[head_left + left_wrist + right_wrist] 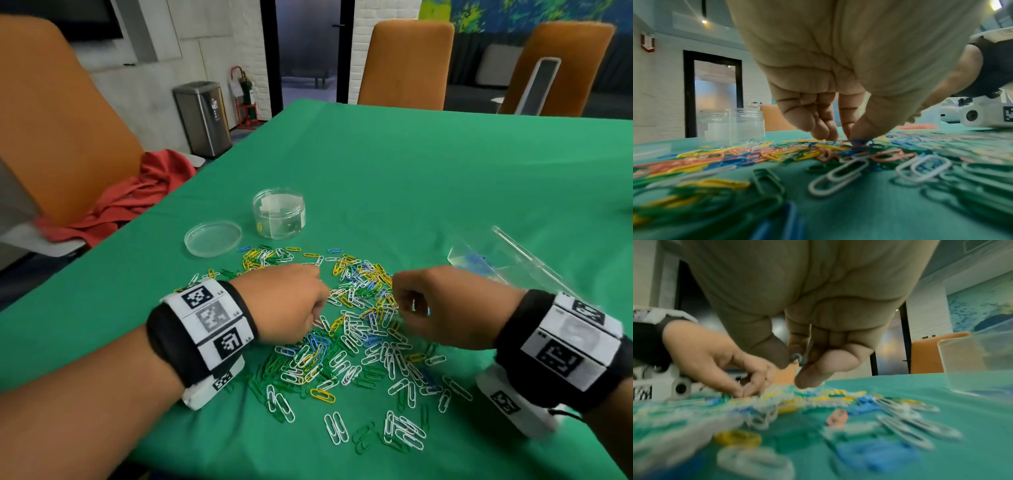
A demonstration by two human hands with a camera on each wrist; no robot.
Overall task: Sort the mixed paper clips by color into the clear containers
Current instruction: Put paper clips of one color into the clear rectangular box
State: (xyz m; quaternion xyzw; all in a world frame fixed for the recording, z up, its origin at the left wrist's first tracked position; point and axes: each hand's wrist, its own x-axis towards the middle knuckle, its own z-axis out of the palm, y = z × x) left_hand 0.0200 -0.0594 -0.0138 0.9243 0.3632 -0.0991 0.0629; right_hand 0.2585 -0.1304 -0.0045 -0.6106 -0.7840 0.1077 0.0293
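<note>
Both hands are working down in the paper clips (356, 329), which are lying loose in a mixed heap on the green table (428, 178), so every colour is within easy reach of either hand.

The left hand (284, 303) is hovering low over the near-left part of the heap, and in the left wrist view its fingertips (824, 129) are bunching together against the thumb, the grip closing right down onto a blue clip (860, 142) at the top of the pile. Whether the clip is actually pinched yet, I cannot tell; the tips are touching it.

The right hand (445, 308) is curling over the middle of the heap, and the right wrist view is blurred, but something small and metallic is showing between its thumb and forefinger, so that grip looks pressed together on a clip; colour unclear.

The round clear jar (279, 213) is standing open just beyond the heap with its lid (213, 238) lying flat beside it, left off so clips can drop straight in. One yellow clip seems to be sitting inside. To the right, a clear box (496, 263) is resting near the right hand, with what looks like blue inside, so blues are probably going there.

Judging by the heap, the sorting is barely begun.
</note>
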